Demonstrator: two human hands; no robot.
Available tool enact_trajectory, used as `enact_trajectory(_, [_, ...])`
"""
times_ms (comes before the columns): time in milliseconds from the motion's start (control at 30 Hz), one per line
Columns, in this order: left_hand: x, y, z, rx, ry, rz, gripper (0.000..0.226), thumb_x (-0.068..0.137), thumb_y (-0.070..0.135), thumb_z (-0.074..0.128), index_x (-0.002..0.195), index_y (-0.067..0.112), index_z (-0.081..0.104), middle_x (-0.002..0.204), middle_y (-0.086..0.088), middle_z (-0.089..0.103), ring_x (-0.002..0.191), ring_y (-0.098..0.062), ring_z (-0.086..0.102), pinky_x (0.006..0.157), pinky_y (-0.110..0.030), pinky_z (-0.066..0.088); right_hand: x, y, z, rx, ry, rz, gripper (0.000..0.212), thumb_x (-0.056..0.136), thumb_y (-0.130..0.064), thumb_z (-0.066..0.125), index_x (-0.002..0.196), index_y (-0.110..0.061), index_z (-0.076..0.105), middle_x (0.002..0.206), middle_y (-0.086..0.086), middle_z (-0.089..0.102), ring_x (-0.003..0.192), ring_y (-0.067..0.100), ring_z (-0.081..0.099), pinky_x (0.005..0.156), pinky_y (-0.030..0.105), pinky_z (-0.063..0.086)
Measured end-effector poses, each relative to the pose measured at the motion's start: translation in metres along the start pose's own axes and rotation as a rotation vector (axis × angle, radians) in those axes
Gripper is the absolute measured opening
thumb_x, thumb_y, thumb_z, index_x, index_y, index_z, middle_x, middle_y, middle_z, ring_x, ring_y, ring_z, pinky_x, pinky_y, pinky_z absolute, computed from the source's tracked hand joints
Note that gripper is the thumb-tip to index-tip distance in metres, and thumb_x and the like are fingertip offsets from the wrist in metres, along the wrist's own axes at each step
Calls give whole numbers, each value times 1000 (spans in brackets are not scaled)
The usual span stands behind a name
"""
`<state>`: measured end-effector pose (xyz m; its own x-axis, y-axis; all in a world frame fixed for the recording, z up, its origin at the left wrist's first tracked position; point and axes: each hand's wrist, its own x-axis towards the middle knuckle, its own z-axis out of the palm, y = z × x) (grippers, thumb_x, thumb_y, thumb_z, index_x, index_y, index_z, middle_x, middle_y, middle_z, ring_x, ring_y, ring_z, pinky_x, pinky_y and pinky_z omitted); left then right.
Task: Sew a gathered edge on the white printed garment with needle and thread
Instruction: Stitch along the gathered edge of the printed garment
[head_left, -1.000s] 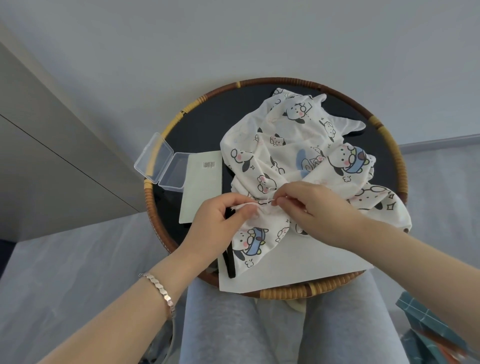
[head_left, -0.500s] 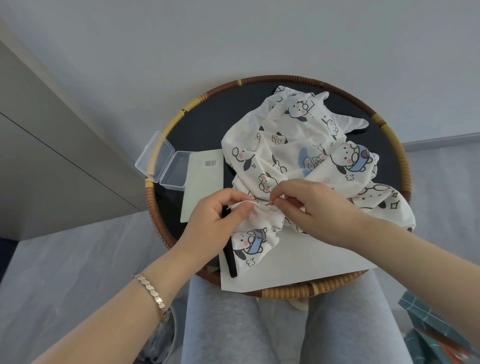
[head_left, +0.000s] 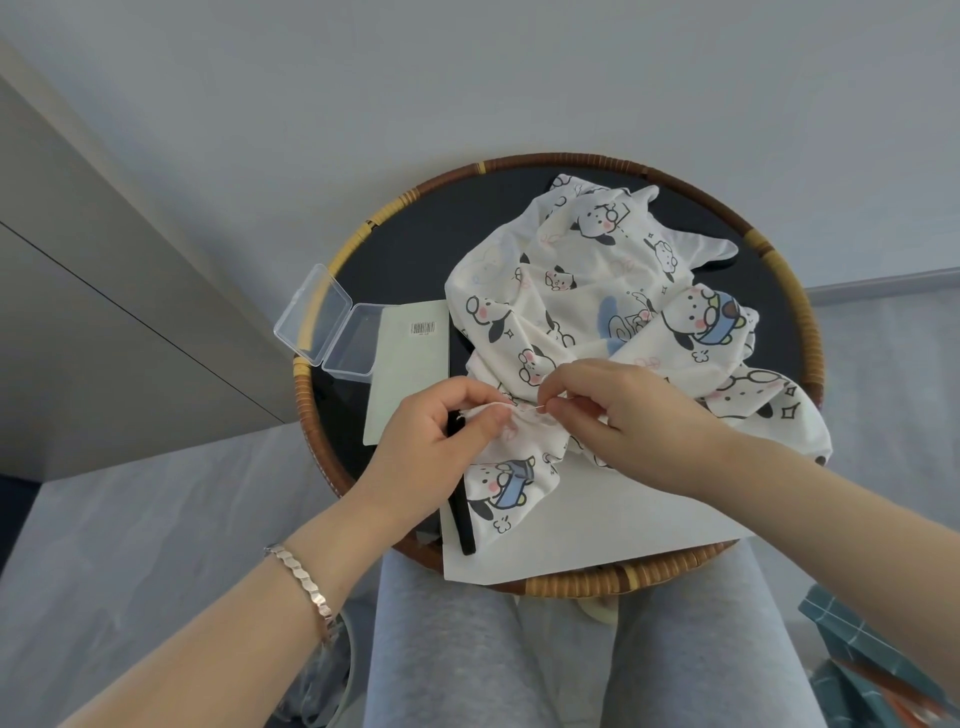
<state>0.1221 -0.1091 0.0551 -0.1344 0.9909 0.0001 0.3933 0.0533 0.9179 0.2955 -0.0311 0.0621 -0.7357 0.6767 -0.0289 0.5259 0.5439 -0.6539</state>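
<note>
Near the centre of the frame, both hands meet over a bunched edge of the white printed garment (head_left: 597, 291). It lies heaped across the right half of a round surface (head_left: 810, 338) with a woven rattan rim and a smooth dark top. The left hand (head_left: 436, 447) pinches the puckered edge between thumb and curled fingers. The right hand (head_left: 618, 410) pinches what looks like a thin needle (head_left: 537, 408) at the fold, pointing toward the left thumb; the thread is too fine to make out. This looks like a running stitch partway along the gather. Next the needle likely needs pushing through the small folds and drawing out evenly, while the left hand offers up the next pleat. The cloth is thin, soft and limp, printed with cartoon puppies in black, blue and pink. At left centre, a hard, glossy clear plastic box (head_left: 327, 322) lies hinged open on the rim, touching a stiff pale card (head_left: 410, 374) with a barcode label. A white paper sheet (head_left: 597, 525) lies under the garment's lower edge, and a slim black stick (head_left: 460, 499) lies along its left side.
</note>
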Motion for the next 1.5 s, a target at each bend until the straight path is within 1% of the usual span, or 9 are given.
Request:
enact_trajectory(267, [1,-1,-2,7,-36,-3,19,86,14,61,81,32,63,75,24,65,79,10,58,70,-3,40,0,-2,1,29,-25,-19,14,94,-21,48,98,-23,61,81,-17,52,76,-3,49,67,12,39])
enact_trajectory(500, [1,-1,-3,14,-75,-12,18,85,17,62,80,34,64,75,25,65,79,9,58,70,-3,40,2,-3,2,154,-73,9,14,93,-17,51,94,-22,64,79,-13,55,76,2,50,67,10,40])
enact_trajectory(600, [2,2,-4,13,-97,-19,21,85,16,62,78,35,64,71,27,64,77,11,58,69,-3,40,2,-3,2,226,-71,6,18,92,-16,53,87,-30,62,82,-9,59,77,6,52,70,13,41])
enact_trajectory(700, [4,3,-3,2,-116,-24,23,84,14,63,77,36,64,70,28,65,75,9,60,70,-4,42,1,-5,2,316,-63,12,27,91,-15,55,80,-39,57,80,-9,59,76,2,52,69,8,40])
enact_trajectory(833, [5,2,0,-25,-99,-38,21,82,14,65,75,33,66,67,25,66,71,7,61,68,-6,44,0,-5,5,352,-47,6,30,89,-14,57,79,-42,57,75,-15,57,74,-5,51,70,6,38])
enact_trajectory(933, [5,3,1,-91,-80,-58,18,80,11,67,73,27,67,63,20,67,66,6,61,65,-7,45,-2,-3,7,383,-23,10,31,89,-14,58,79,-44,58,77,-13,58,77,2,53,71,10,40])
enact_trajectory(1100, [5,2,3,-291,-67,-155,10,76,15,67,73,25,71,70,10,70,72,-3,63,67,-16,51,0,-1,10,494,35,55,30,90,-11,56,79,-38,59,87,-12,58,77,-2,51,73,9,41])
enact_trajectory(1333, [5,1,6,-408,-60,-256,9,61,26,68,68,26,74,71,5,71,71,-7,66,67,-19,54,-2,-2,14,663,8,107,27,92,0,48,82,-22,61,64,-5,58,58,-2,54,62,11,46])
enact_trajectory(1500, [6,-1,16,-470,32,-379,13,69,19,71,61,29,73,66,5,70,67,-8,65,68,-24,52,-2,0,21,641,21,151,27,91,0,50,80,-23,60,62,-6,61,56,1,58,61,13,48])
